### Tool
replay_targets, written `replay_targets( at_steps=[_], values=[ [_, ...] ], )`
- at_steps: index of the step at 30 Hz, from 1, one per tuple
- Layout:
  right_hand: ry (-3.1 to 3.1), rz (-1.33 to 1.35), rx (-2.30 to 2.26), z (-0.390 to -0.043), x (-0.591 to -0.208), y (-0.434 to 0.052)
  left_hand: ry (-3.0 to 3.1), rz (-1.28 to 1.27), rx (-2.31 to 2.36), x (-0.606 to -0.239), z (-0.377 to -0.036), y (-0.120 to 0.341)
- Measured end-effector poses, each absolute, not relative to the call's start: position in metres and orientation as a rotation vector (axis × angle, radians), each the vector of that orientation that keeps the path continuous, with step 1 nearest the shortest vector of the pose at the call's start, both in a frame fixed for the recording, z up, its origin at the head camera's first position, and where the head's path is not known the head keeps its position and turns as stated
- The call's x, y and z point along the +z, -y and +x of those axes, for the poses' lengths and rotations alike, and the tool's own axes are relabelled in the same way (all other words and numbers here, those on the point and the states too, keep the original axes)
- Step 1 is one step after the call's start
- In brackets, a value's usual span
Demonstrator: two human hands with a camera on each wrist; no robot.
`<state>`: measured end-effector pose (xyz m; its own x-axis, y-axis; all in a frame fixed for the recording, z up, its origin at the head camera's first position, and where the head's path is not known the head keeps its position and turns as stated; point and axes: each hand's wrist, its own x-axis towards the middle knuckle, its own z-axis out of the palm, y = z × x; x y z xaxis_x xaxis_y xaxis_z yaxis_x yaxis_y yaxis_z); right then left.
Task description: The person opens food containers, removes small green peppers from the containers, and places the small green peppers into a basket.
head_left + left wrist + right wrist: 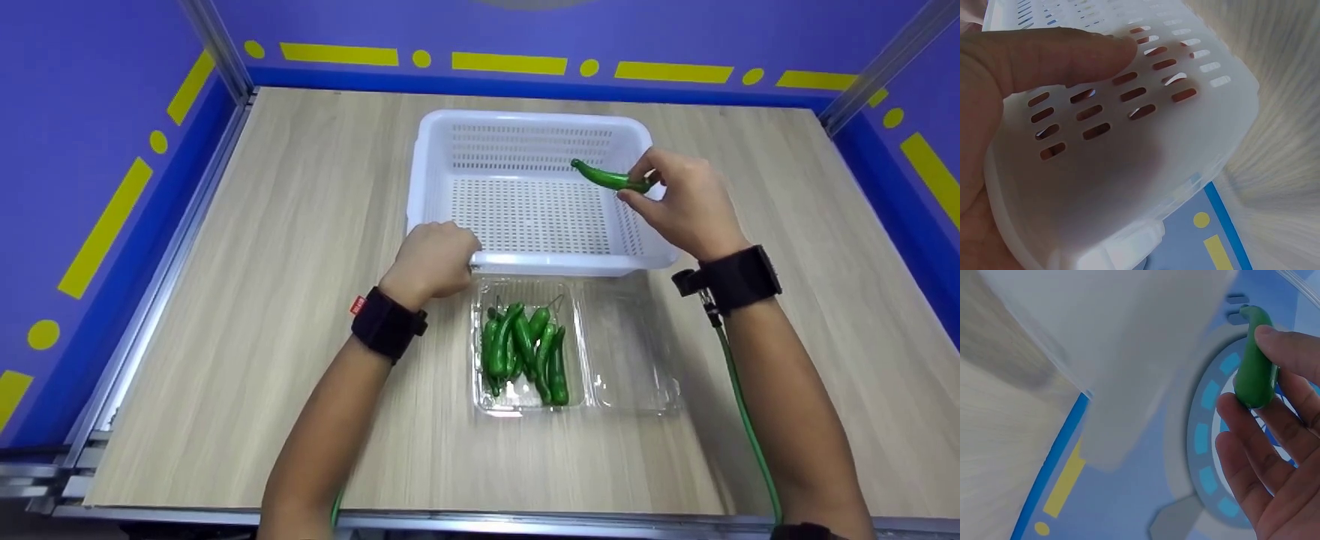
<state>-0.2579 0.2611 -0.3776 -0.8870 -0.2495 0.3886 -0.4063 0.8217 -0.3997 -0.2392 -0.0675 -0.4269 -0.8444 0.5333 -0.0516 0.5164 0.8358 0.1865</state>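
Observation:
A green chili pepper (600,177) is pinched at one end between the thumb and fingers of my right hand (691,199), over the right side of a white plastic basket (555,262). The right wrist view shows the same pepper (1256,374) with the thumb pressed along it. My left hand (435,259) grips the basket's near left corner. In the left wrist view its thumb (1067,59) lies along the slotted outer wall, while its other fingers show through the slots from inside. Several green chili peppers (523,345) lie in a clear plastic clamshell box in front of the basket.
The box's lid (630,349) lies folded open to the right, flat on the wooden table (300,225). Blue panels (495,30) with yellow marks stand at the back and sides. A green cable (739,390) runs along my right forearm.

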Motion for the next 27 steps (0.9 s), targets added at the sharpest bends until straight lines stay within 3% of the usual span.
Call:
replay_targets(
  at_steps=[27],
  values=[
    [2.818, 0.548, 0.633, -0.286, -0.363, -0.259, -2.904, 0.826, 0.256, -0.425, -0.239, 0.067]
  ],
)
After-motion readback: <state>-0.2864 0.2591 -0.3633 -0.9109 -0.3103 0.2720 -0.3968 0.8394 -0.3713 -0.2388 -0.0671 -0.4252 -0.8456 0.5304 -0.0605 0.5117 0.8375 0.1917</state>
